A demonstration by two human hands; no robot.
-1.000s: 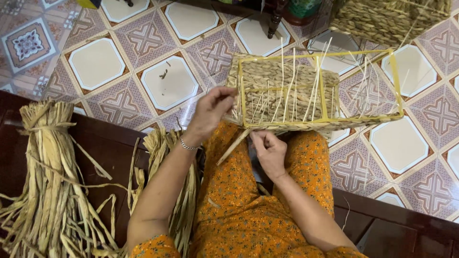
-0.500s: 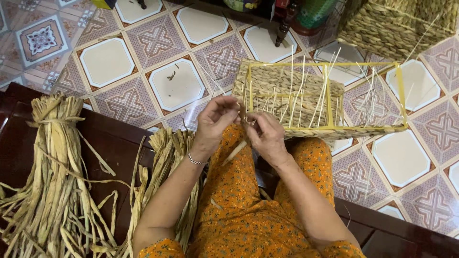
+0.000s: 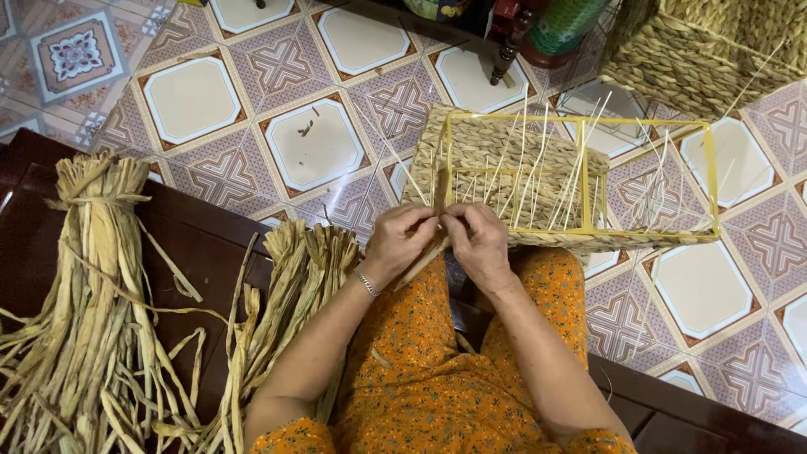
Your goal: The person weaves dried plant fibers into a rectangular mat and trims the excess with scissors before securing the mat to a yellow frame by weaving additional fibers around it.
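Fingertips of the left hand (image 3: 403, 240) and right hand (image 3: 477, 240) meet at the near left corner of a half-woven basket (image 3: 538, 181), pinched together on a flat dried strand (image 3: 418, 266) that runs down and leftward from the pinch toward the lap. Both hands are closed in a fine grip; the exact fingers pressing the strand cannot be told. A thin bracelet (image 3: 366, 282) circles the left wrist.

The basket rests on the knees, tilted over the floor. It consists of a rectangular yellow frame (image 3: 711, 172), its left part filled with coarse, ropelike plaiting in pale straw colour, its right part open. Thin stiff stalks (image 3: 580, 160) stand up from the weave.

The lap is covered in orange patterned cloth (image 3: 420, 370). On the dark wooden bench (image 3: 210, 244), left of the person, lie two bundles of flat dried fibre (image 3: 92, 294), the farther one tied near its top. A finished woven basket (image 3: 714, 50) stands on the patterned tile floor (image 3: 311, 143).
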